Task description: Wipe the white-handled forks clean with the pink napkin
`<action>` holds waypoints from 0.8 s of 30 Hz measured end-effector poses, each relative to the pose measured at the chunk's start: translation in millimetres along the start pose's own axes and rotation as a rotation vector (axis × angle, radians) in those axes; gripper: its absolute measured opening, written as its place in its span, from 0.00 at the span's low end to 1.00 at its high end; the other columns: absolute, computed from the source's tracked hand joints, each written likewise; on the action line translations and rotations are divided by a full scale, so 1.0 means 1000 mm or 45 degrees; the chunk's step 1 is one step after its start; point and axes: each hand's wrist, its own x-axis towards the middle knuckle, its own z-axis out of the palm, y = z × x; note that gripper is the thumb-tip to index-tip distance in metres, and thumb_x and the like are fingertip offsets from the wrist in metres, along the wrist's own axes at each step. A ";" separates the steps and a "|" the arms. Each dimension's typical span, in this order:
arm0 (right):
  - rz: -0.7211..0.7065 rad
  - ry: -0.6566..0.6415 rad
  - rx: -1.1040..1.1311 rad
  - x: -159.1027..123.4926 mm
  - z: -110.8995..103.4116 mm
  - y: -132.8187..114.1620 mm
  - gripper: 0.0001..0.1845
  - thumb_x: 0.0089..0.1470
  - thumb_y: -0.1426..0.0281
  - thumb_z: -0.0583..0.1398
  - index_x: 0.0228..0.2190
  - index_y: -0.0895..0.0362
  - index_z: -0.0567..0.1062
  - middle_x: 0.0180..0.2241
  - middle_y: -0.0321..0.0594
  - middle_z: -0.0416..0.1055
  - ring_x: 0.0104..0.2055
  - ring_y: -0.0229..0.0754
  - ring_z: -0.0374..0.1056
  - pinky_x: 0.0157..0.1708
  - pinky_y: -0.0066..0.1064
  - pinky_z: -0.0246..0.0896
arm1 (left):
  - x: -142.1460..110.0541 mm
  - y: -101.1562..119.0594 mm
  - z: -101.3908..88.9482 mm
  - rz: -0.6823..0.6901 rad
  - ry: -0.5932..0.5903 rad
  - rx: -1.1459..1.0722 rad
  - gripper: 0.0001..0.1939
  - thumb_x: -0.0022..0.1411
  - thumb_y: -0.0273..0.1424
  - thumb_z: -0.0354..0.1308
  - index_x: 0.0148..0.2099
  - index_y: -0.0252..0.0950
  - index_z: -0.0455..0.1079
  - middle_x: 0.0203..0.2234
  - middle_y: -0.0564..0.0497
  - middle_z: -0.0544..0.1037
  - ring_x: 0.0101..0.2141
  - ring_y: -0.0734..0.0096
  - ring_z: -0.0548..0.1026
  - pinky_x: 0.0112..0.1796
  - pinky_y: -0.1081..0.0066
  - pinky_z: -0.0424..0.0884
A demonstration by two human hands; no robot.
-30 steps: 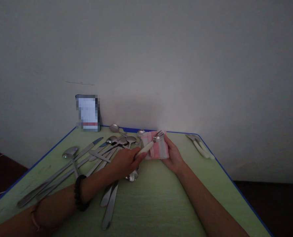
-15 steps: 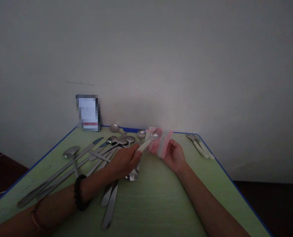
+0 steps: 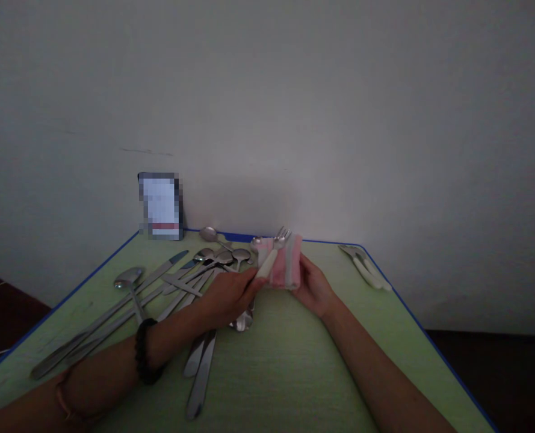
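Observation:
My left hand [image 3: 231, 293] is closed around the pale handle of a fork [image 3: 274, 252], whose metal tines point up and away from me. Just behind the fork is a folded pink and grey striped cloth [image 3: 289, 267], gripped from its right side by my right hand [image 3: 315, 285]. The fork's head lies in front of the cloth; whether they touch I cannot tell. Under and around my left hand several metal spoons [image 3: 224, 257] and long-handled pieces are heaped, partly hidden by the hand and forearm.
A ladle [image 3: 129, 278] and long table knives [image 3: 114, 313] lie on the left of the green table [image 3: 303, 373]. Pale-handled cutlery [image 3: 366, 270] rests near the right edge. A phone-like device [image 3: 161, 206] with a blurred screen leans against the wall at the back left.
The fork has turned more upright, its tines swinging up and slightly left. The cloth has shifted a little left and now sits squarer behind the fork.

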 end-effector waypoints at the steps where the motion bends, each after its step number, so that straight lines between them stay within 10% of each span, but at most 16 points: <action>1: -0.017 0.027 0.019 0.001 -0.001 0.000 0.16 0.60 0.69 0.48 0.38 0.60 0.74 0.35 0.42 0.79 0.42 0.41 0.73 0.48 0.36 0.65 | 0.000 0.000 0.000 0.002 -0.007 0.022 0.21 0.69 0.39 0.33 0.36 0.37 0.65 0.23 0.50 0.75 0.26 0.65 0.74 0.28 0.70 0.59; 24: -0.051 -0.032 -0.025 -0.006 0.010 -0.001 0.21 0.62 0.61 0.46 0.44 0.57 0.74 0.37 0.39 0.78 0.43 0.40 0.73 0.48 0.36 0.65 | -0.001 0.001 0.000 0.058 -0.024 0.113 0.25 0.68 0.41 0.33 0.36 0.36 0.68 0.22 0.49 0.75 0.24 0.65 0.73 0.26 0.71 0.56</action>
